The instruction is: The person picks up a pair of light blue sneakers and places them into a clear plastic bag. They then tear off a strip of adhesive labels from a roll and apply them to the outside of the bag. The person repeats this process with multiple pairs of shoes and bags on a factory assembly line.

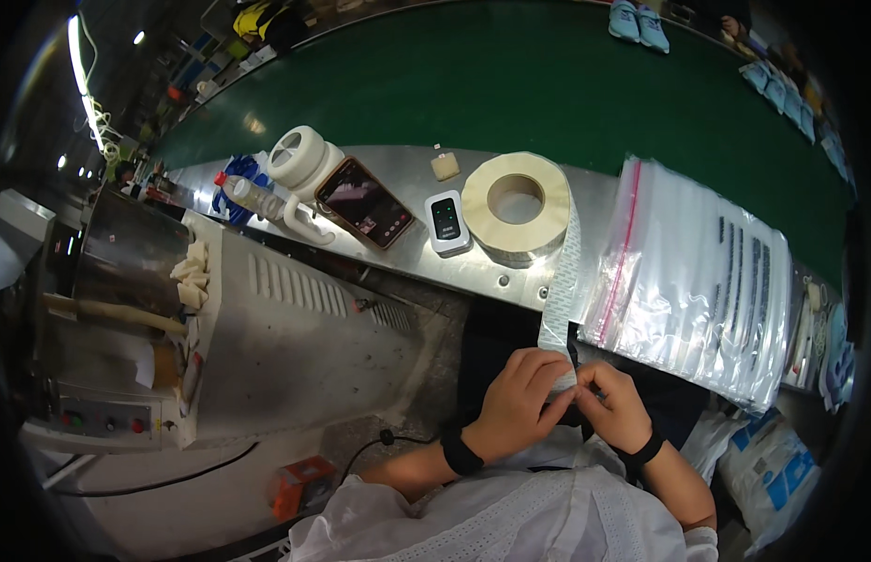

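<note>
Close in, near the lap, left hand (515,403) and right hand (615,407) met, fingertips pinched together on the lower end of the label strip (559,309); grip of each hand closed on that strip, though whether a single label was already peeling free could not be told at this size. Best done, probably, with the left pinch steadying the backing while the right thumb lifted one corner slowly, keeping the strip taut and unkinked. Further up, hung from the label roll (516,200), which lay flat on the steel bench (407,169) with the strip trailing over the front edge. Just right of the strip, overhanging the same edge, a stack of clear zip bags (698,281). Left of the roll, a small white device (448,222), a phone (364,202), a white tape reel (299,157) and a plastic bottle (246,194). Beyond, a green conveyor belt (510,84) carrying pale blue shoes (639,22).
</note>
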Available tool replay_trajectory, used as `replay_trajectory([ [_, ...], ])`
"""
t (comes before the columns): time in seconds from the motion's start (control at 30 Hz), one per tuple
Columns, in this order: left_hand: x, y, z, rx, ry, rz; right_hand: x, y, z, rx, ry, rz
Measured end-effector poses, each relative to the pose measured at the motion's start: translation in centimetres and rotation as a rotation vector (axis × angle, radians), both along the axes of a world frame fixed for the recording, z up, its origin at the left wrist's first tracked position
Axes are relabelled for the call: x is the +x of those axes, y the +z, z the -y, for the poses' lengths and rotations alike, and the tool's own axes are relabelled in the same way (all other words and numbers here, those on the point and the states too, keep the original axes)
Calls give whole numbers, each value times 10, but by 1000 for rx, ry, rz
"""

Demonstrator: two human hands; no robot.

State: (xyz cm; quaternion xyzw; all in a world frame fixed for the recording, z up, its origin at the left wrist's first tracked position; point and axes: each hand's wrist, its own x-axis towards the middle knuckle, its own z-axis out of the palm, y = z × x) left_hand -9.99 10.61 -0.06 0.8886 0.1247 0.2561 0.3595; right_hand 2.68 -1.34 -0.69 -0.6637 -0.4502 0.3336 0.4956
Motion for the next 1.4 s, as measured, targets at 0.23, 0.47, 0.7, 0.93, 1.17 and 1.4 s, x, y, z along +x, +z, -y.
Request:
replay_trajectory([
  [0.23,1,-2,7,-71,13,-43,-2,-7,3,35,-115,-91],
  [0.47,2,-4,7,-167,6,-28,-2,-3,0,97,-129,-41],
  [0.7,1,-6,3,-357,25,8,-2,0,-4,102,-91,-26],
  [0.93,-1,-11,-1,-359,-17,18,-3,-3,-3,15,-75,-48],
  [1.17,-93,-21,-28,144,-710,-495,4,-5,7,-30,-83,-67],
  [1.4,-118,18,-29,-53,-902,-537,8,-4,10,-59,-89,-86],
])
